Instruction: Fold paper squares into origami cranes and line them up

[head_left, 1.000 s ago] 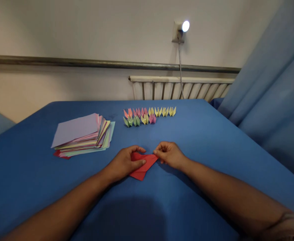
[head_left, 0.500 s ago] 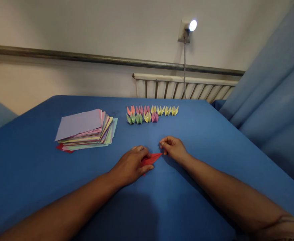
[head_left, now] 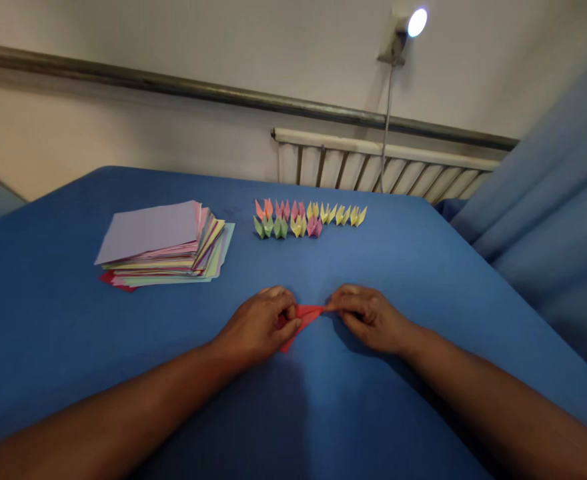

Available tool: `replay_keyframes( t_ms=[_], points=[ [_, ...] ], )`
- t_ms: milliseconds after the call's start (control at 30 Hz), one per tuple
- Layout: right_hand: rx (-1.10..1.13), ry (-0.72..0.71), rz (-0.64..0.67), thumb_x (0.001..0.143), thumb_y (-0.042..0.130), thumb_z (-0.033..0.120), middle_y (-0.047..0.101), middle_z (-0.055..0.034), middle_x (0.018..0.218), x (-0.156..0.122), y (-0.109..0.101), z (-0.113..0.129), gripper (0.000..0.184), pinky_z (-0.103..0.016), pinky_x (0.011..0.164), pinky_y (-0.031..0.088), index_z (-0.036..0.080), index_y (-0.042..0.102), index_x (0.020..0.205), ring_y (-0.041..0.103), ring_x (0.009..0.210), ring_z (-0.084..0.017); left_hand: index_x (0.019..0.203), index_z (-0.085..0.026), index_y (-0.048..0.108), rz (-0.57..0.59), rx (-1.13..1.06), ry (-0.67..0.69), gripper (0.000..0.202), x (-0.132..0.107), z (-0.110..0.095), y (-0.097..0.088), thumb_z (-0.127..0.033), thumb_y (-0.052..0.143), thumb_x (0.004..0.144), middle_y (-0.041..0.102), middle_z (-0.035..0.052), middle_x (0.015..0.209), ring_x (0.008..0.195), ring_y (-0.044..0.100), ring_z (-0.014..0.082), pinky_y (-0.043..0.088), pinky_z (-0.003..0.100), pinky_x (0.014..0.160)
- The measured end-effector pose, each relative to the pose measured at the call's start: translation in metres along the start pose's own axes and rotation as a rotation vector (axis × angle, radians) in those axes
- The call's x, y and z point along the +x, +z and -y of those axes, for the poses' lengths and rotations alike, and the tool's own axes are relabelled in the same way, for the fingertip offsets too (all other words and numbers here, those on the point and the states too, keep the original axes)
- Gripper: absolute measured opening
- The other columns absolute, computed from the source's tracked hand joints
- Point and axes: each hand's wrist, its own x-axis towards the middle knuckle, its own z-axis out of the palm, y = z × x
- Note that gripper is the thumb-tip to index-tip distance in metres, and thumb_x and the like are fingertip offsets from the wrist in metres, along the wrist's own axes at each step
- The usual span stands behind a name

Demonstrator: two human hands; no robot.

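Observation:
A folded piece of red paper (head_left: 305,316), narrowing to a point on the right, lies between my two hands low over the table. My left hand (head_left: 266,323) is closed on its wide left part, thumb in front and fingers behind, hiding that end. At the pointed tip, the fingers of my right hand (head_left: 368,317) pinch the paper. Beyond my hands stand two rows of small folded paper cranes, among them a green crane (head_left: 280,227), a purple crane (head_left: 314,227) and a yellow crane (head_left: 358,216).
A thick stack of coloured paper sheets (head_left: 148,233) sits at the left of the blue table (head_left: 213,400), a red sheet jutting out underneath. Behind are a wall pipe (head_left: 253,99), a radiator (head_left: 373,148) and a lit plug with a cord (head_left: 417,23). A blue curtain (head_left: 553,180) hangs at right.
My right hand has come onto the red paper's tip and now pinches it. My left hand's fingers have closed more tightly on the paper. The view has tilted slightly.

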Motion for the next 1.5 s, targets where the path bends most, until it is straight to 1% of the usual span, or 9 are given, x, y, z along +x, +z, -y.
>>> replay_keyframes(
  t_ms=[100,233,333,500,633,1000,1167,1367,1500],
  points=[
    [-0.14,-0.044,0.168,0.081,0.048,0.006,0.059,-0.0039,0.094,0.0,-0.007,0.014,0.041,-0.027,0.072,0.045,0.023,0.062,0.114,0.055,0.078,-0.013,0.076,-0.02,0.056,0.003,-0.001,-0.012,0.009,0.0,0.001,0.001,-0.025,0.053,0.083,0.058,0.0012,0.087,0.083,0.053,0.016,0.04,0.029,0.075],
    [-0.367,0.0,0.356,0.085,0.053,0.02,0.057,-0.0069,0.096,0.003,-0.009,0.036,0.035,-0.031,0.075,0.044,0.021,0.06,0.12,0.05,0.085,-0.018,0.075,-0.02,0.056,0.005,0.019,-0.033,0.011,0.001,0.002,0.001,-0.027,0.053,0.083,0.059,0.0017,0.087,0.082,0.053,0.0165,0.041,0.029,0.075],
    [-0.465,0.052,0.417,0.088,0.052,0.029,0.056,-0.0087,0.099,0.003,-0.011,0.047,0.04,-0.035,0.08,0.043,0.02,0.054,0.127,0.049,0.088,-0.02,0.075,-0.02,0.056,0.001,0.02,-0.029,0.01,0.001,0.001,0.001,-0.026,0.053,0.083,0.059,0.0018,0.086,0.082,0.053,0.0168,0.041,0.03,0.075],
    [-0.576,0.132,0.422,0.089,0.052,0.036,0.057,-0.0115,0.102,-0.003,-0.011,0.053,0.048,-0.038,0.083,0.042,0.017,0.05,0.133,0.05,0.091,-0.023,0.074,-0.02,0.056,0.005,0.002,-0.028,0.01,0.002,-0.001,-0.001,-0.024,0.053,0.082,0.059,0.0015,0.086,0.081,0.054,0.0164,0.041,0.03,0.074],
    [-0.636,0.136,0.413,0.087,0.056,0.037,0.057,-0.0117,0.103,-0.006,-0.007,0.053,0.053,-0.039,0.083,0.042,0.019,0.047,0.136,0.05,0.092,-0.025,0.074,-0.02,0.057,-0.003,0.012,-0.033,0.009,0.002,-0.001,0.0,-0.024,0.054,0.081,0.059,0.0015,0.084,0.081,0.054,0.0166,0.041,0.03,0.074],
    [-0.64,0.123,0.399,0.087,0.057,0.04,0.056,-0.0095,0.099,-0.004,-0.006,0.051,0.052,-0.037,0.078,0.041,0.024,0.048,0.135,0.049,0.087,-0.023,0.072,-0.02,0.056,0.015,0.014,-0.039,0.011,0.004,-0.001,-0.001,-0.025,0.053,0.081,0.06,0.0014,0.083,0.081,0.054,0.0168,0.041,0.03,0.073],
    [-0.614,0.142,0.401,0.087,0.057,0.042,0.056,-0.0097,0.101,-0.003,-0.008,0.05,0.053,-0.038,0.08,0.041,0.025,0.047,0.136,0.05,0.09,-0.024,0.071,-0.019,0.055,0.005,0.009,-0.031,0.012,0.004,-0.002,0.0,-0.024,0.051,0.082,0.059,0.001,0.082,0.08,0.054,0.0163,0.041,0.03,0.072],
    [-0.591,0.143,0.42,0.086,0.058,0.042,0.056,-0.0095,0.102,-0.002,-0.01,0.047,0.057,-0.037,0.076,0.041,0.028,0.044,0.139,0.05,0.088,-0.023,0.07,-0.02,0.055,0.011,0.026,-0.047,0.016,0.005,-0.003,0.0,-0.029,0.052,0.083,0.058,0.001,0.081,0.078,0.053,0.0166,0.041,0.03,0.071],
    [-0.592,0.158,0.428,0.085,0.059,0.043,0.057,-0.0096,0.101,0.0,-0.01,0.047,0.058,-0.037,0.078,0.042,0.027,0.044,0.139,0.05,0.089,-0.024,0.077,-0.02,0.058,-0.01,0.039,-0.064,0.018,0.008,-0.005,0.001,-0.037,0.055,0.083,0.058,0.0013,0.081,0.077,0.053,0.017,0.041,0.03,0.07]
  ],
)
